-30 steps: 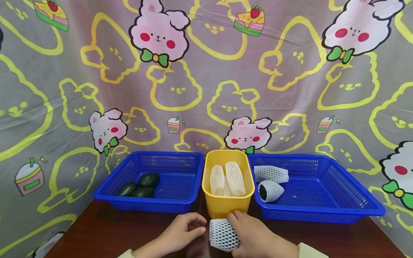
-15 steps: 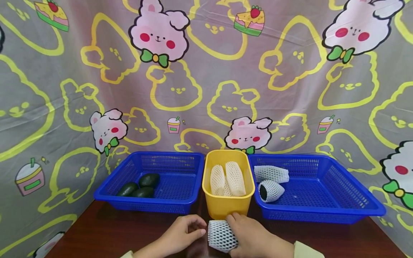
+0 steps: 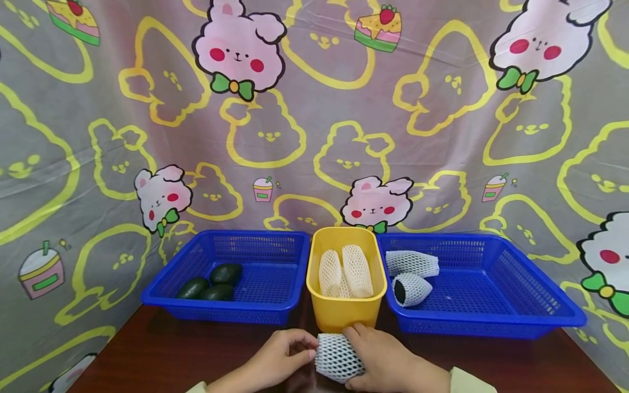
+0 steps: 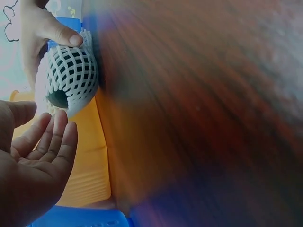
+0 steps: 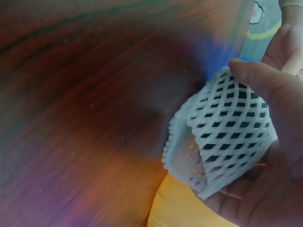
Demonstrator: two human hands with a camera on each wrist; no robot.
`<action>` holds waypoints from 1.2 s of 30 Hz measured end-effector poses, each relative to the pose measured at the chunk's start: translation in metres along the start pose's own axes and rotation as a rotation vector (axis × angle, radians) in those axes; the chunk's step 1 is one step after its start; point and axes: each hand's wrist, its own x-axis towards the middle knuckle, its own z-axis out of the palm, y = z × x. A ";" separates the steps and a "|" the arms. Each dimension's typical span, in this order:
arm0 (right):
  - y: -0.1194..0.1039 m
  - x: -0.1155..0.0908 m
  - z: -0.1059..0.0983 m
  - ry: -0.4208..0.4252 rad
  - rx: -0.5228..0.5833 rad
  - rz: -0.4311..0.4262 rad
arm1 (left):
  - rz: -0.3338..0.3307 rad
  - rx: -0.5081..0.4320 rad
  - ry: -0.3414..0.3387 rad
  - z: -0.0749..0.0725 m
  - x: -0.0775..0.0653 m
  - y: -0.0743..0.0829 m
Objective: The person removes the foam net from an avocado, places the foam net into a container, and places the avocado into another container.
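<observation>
An avocado in a white foam net sleeve (image 3: 339, 357) lies sideways in my right hand (image 3: 385, 357), just in front of the yellow bin. In the right wrist view, thumb and fingers grip the netting (image 5: 232, 127) from both sides, and one mouth of the sleeve gapes beyond the fruit. My left hand (image 3: 280, 355) is at the sleeve's left end, fingers loosely extended. Its fingertips (image 4: 60, 116) come right up to the opening in the left wrist view, where dark green skin shows inside the net (image 4: 71, 66).
Spare foam sleeves (image 3: 357, 270) stand in the yellow bin (image 3: 344, 314). Left of it, a blue basket (image 3: 265, 314) holds 3 bare avocados (image 3: 216, 292). The blue basket (image 3: 491, 327) at right contains two netted pieces (image 3: 413, 289). Everything stands on a dark wooden table (image 3: 147, 349) before a patterned cloth.
My left hand has shifted slightly right, its fingertips reaching the sleeve's edge. The right hand keeps its grip on the netted avocado, which has moved a touch left.
</observation>
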 end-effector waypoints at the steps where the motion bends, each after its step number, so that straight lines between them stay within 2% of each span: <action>1: 0.000 0.000 0.000 0.001 0.000 -0.003 | 0.001 -0.001 0.002 0.000 0.000 0.000; 11: 0.001 0.000 0.000 -0.015 0.011 -0.001 | -0.005 -0.041 0.013 0.006 0.007 0.002; 15: 0.002 -0.001 -0.001 -0.025 0.037 0.000 | -0.005 -0.025 0.006 0.006 0.008 0.003; 26: 0.013 -0.014 -0.013 -0.058 0.199 0.037 | -0.037 0.025 -0.011 0.010 0.010 0.002; 31: 0.026 -0.022 -0.014 -0.063 0.270 0.042 | -0.052 -0.010 -0.024 0.012 0.011 0.001; 36: 0.037 -0.028 -0.010 -0.061 0.309 0.005 | -0.037 -0.061 -0.043 0.013 0.011 0.000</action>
